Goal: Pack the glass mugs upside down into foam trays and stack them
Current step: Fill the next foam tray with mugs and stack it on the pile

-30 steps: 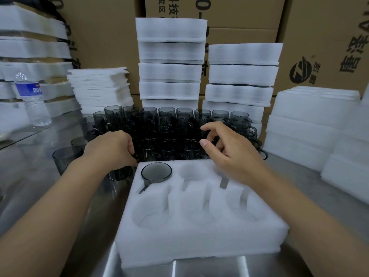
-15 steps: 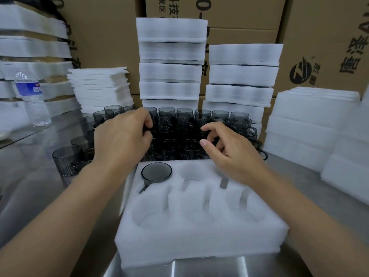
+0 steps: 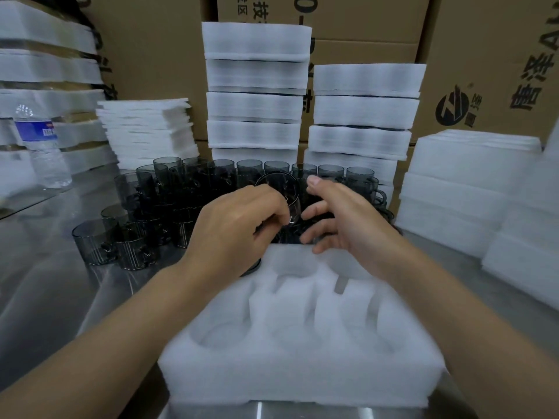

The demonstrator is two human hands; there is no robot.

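Above the tray's [image 3: 302, 373] far edge: mug [image 3: 279, 193] held in mid-air.
Left hand [image 3: 239, 231] pinches the tilted mug; right hand [image 3: 341, 219], fingers spread, hovers just right of it. Free pockets [image 3: 292, 263] lie nearer and below; the mouth likely needs turning down.

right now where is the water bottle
Far left of the head view, the water bottle stands upright before the left foam stack, left of the glass mugs.
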